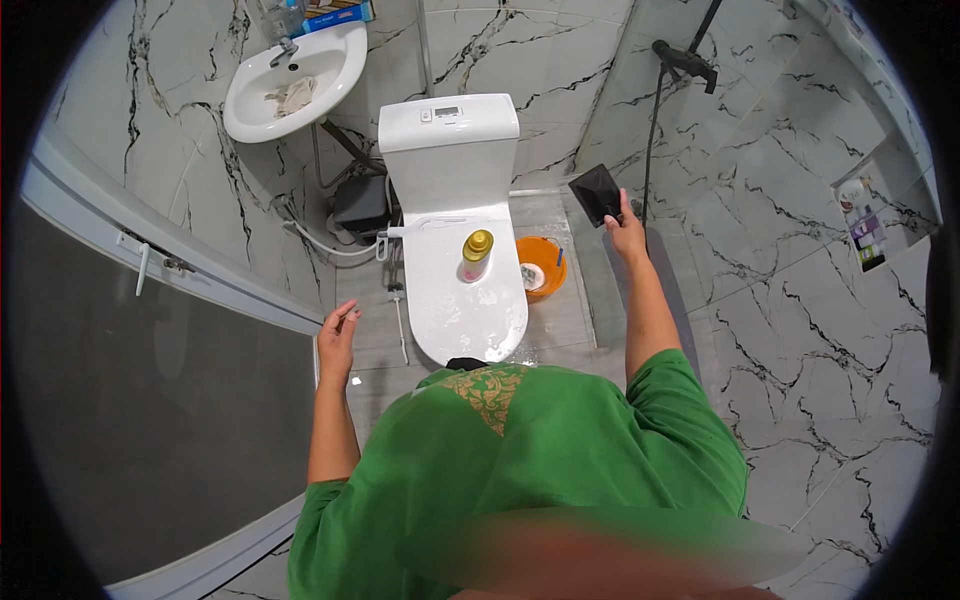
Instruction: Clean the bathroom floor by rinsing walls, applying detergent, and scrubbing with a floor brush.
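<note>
A black, roughly rectangular object point(595, 193) is gripped in my right hand point(624, 229), raised to the right of the toilet; its exact kind is unclear. My left hand point(337, 341) hangs on the other side, near the door frame, with fingers loosely bent and nothing visible in it. Between them is the white toilet, its lid point(442, 315) down and wet with foamy patches. On that lid stands a bottle with a gold cap point(476, 259). An orange bucket point(553, 281) sits beside the bowl, and a white and greenish item point(532, 277) shows inside it.
A wall-hung sink point(241, 112) holds a beige cloth point(296, 97). Below it is a black bin point(363, 201), near a white hose point(322, 249). A dark-panelled door point(172, 405) is at left. Several bottles stand in the wall niche point(866, 217); a shower mixer point(686, 61) projects at right.
</note>
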